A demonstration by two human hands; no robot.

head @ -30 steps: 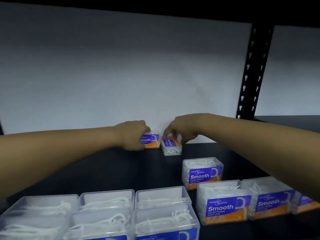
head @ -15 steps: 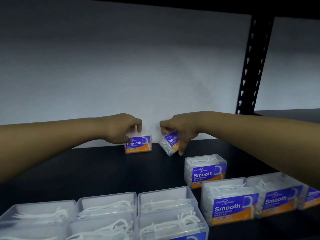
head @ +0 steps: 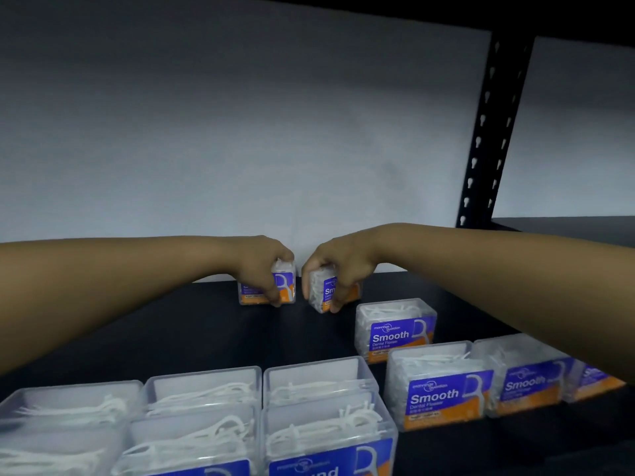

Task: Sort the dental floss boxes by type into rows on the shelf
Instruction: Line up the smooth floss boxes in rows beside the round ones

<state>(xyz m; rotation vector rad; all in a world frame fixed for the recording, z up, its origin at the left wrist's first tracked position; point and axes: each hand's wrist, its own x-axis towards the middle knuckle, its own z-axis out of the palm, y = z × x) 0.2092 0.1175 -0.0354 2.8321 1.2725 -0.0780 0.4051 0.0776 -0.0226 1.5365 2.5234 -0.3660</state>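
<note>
At the back of the black shelf [head: 171, 331], my left hand [head: 264, 266] grips a small clear "Smooth" floss box [head: 287, 286] with a purple and orange label. Right beside it my right hand [head: 338, 269] grips a second small "Smooth" box [head: 321, 290], turned at an angle to the wall. The two boxes stand a narrow gap apart. Another small "Smooth" box [head: 395, 329] stands alone just right and nearer. A row of "Smooth" boxes [head: 443, 389] runs along the front right, partly hidden by my right forearm. Several larger clear boxes [head: 206, 407] fill the front left.
A white wall [head: 240, 132] closes the shelf's back. A black perforated upright post [head: 488, 132] rises at the right, with another shelf bay beyond it. The upper shelf's dark edge runs along the top of the view.
My left hand closed down over the front of its box. My right hand lowered its tilted box towards the shelf and drew it closer to the left box.
</note>
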